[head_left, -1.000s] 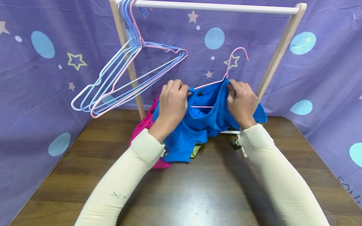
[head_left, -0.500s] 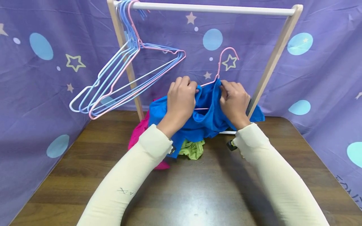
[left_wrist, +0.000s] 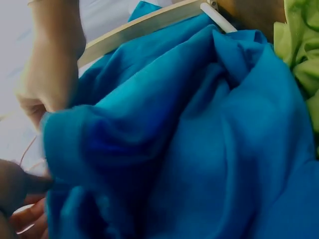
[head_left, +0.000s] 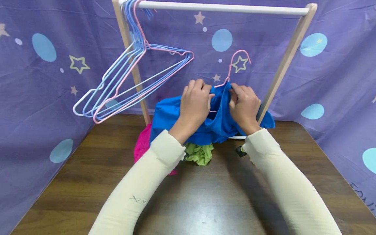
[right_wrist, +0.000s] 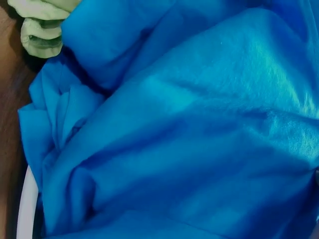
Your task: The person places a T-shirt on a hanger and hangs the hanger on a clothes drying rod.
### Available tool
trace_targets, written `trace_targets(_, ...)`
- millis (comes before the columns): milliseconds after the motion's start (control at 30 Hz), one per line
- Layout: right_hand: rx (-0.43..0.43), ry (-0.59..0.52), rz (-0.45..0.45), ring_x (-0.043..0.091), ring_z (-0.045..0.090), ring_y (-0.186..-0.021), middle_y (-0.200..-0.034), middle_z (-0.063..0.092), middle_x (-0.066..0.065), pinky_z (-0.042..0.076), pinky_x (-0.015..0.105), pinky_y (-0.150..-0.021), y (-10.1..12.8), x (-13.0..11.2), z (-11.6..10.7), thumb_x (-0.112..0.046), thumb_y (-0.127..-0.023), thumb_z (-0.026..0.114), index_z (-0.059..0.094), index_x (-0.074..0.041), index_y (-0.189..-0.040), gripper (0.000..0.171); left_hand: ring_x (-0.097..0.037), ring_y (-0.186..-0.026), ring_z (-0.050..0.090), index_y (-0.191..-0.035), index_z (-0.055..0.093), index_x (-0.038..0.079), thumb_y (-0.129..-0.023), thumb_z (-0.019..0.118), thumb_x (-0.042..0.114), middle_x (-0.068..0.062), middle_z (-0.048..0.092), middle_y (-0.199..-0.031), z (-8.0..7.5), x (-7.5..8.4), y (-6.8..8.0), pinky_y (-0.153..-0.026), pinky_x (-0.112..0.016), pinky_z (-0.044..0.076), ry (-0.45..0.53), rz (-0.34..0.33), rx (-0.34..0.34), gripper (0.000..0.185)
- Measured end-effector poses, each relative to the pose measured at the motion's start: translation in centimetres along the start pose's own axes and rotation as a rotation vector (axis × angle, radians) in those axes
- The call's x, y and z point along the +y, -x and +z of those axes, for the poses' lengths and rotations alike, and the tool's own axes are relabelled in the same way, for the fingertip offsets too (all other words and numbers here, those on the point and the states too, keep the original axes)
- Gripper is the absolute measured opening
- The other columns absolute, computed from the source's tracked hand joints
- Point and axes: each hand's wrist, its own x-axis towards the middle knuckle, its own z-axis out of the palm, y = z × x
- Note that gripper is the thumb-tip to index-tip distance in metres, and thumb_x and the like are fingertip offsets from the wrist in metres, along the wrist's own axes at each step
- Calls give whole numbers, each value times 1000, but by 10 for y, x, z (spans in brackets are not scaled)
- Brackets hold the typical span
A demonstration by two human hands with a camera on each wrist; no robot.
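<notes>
A blue shirt (head_left: 165, 112) hangs bunched between my two hands, its neck opening between them. Inside the neck runs a pink hanger (head_left: 230, 70), whose hook rises free above the collar. My left hand (head_left: 195, 101) pinches the collar's left side. On the other side my right hand (head_left: 244, 104) grips the collar edge close to the hanger's neck. In the left wrist view both hands hold the blue cloth (left_wrist: 199, 124). Only blue fabric (right_wrist: 189, 124) fills most of the right wrist view; the right hand's fingers are hidden there.
Several blue, white and pink hangers (head_left: 117, 81) hang at the left of a rack with a white rail (head_left: 223, 7) and wooden posts (head_left: 289, 58). Green cloth (head_left: 201, 155) and pink cloth (head_left: 142, 143) lie on the wooden table (head_left: 205, 199) under the shirt.
My left hand has moved right, toward the right hand, drawing the collar's left side along. The hanger's hook has shifted left, and more green cloth shows below the shirt.
</notes>
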Motion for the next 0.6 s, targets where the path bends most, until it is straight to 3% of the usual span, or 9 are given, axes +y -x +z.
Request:
trace_targets(100,7,-1,11,38,65,-80,-93,74,15,52,55,-64,0,4,-2,-14,-101,61,77,-5,-107,19,-30,-102,56,-118,75,6,-103,63,22,-12,65,-108,-8,-7,4,-85,-43,47,22,2,-14,25)
trace_targets(333,32,-13,43,38,66,-82,-92,74,14,53,56,-67,-2,1,-2,-18,-102,61,77,-6,-106,20,-30,-100,59,-117,76,9,-104,61,22,-11,69,-108,-21,-28,11,-83,-44,46,-34,-89,-9,24)
trace_targets(600,29,-23,65,35,67,-84,-95,75,12,53,55,-67,4,-10,8,-17,-101,62,78,-7,-105,19,-29,-90,57,-111,78,10,-103,61,16,-9,68,-98,-16,-31,12,-76,-42,46,-67,-65,1,20)
